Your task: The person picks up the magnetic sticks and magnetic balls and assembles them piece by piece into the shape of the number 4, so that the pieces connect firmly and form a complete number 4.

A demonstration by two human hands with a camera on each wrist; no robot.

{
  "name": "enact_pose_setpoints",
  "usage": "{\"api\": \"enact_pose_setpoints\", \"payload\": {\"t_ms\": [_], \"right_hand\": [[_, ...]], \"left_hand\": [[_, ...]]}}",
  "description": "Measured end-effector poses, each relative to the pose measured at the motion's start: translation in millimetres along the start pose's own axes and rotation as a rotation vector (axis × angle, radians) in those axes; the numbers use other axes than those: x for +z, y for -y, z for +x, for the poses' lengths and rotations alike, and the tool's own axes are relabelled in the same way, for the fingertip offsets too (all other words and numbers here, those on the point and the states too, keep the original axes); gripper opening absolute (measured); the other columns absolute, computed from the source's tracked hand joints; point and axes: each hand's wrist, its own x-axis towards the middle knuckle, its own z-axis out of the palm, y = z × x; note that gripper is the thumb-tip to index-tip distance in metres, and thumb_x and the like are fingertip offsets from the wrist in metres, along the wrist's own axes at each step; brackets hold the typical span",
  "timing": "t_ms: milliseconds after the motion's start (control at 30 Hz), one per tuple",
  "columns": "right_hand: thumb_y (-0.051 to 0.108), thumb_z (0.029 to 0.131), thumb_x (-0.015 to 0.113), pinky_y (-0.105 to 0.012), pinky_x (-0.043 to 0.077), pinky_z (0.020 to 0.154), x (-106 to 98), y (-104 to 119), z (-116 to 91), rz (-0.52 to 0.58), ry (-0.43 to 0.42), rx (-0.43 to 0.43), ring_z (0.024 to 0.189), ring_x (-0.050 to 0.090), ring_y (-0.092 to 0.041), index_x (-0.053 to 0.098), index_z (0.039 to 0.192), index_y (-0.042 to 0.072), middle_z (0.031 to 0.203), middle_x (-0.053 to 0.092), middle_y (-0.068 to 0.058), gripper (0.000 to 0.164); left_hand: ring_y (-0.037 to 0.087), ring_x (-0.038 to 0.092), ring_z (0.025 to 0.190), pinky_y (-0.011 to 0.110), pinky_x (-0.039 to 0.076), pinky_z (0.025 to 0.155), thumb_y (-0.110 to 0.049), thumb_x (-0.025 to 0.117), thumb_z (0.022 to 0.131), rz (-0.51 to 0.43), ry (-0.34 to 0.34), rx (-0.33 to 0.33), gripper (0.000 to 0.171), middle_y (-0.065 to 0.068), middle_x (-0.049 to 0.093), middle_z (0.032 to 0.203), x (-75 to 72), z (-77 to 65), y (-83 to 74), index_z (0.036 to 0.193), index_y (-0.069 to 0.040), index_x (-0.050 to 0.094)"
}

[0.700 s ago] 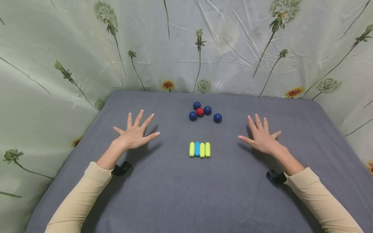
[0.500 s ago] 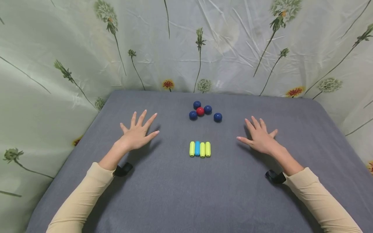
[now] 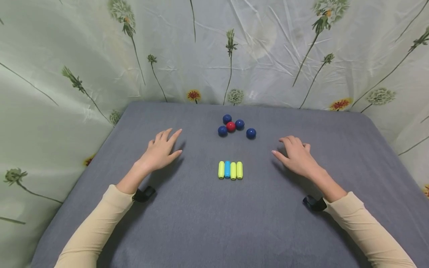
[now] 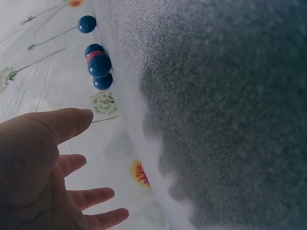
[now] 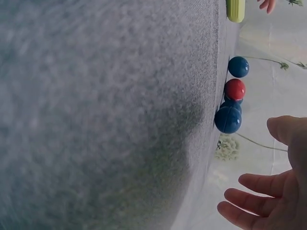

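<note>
My left hand (image 3: 159,152) hovers over the left part of the grey table with relaxed, slightly bent fingers and nothing in it. Opposite, my right hand (image 3: 296,156) is also held above the cloth, fingers loosely bent, holding nothing. Between the hands lies a row of small ribbed pieces: a blue one (image 3: 227,169) among yellow-green ones (image 3: 239,170), side by side. Farther back, a red ball (image 3: 231,127) sits amid several dark blue balls (image 3: 222,130). One blue ball (image 3: 251,133) stands a little apart on the right, nearest my right hand.
The grey cloth-covered table (image 3: 214,223) reaches back to a pale curtain (image 3: 187,56) printed with dandelions and orange flowers. A black wrist camera strap (image 3: 145,194) sits under the left cuff, and another black strap (image 3: 314,203) is under the right.
Both hands have drawn their spread fingers closer together and bent them slightly. The left hand has shifted a little to the right. The balls and ribbed pieces lie as before.
</note>
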Motion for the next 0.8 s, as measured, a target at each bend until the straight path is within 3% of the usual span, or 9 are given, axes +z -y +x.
{"api": "enact_pose_setpoints", "payload": {"t_ms": [433,800], "right_hand": [[0.032,0.093,0.055,-0.062,0.032,0.09,5.3,8.0,0.0,-0.058,-0.037,-0.064,0.118,0.047,-0.04,0.055,0.123,0.0,0.125,0.054,-0.023,0.044],[0.024,0.087,0.064,-0.047,0.042,0.078,14.5,27.5,2.3,0.033,-0.03,-0.131,0.095,0.06,-0.028,0.062,0.111,0.002,0.105,0.064,-0.015,0.033]], "left_hand": [[0.04,0.048,0.123,0.058,0.042,0.091,-0.031,0.056,0.093,-0.008,-0.008,0.05,0.055,0.021,0.047,0.137,0.6,6.1,-7.3,0.14,-0.007,0.042],[0.035,0.053,0.119,0.05,0.044,0.093,-0.03,0.057,0.092,-0.063,-0.017,0.07,0.052,0.019,0.054,0.131,1.2,18.5,-21.9,0.137,-0.005,0.046]]}}
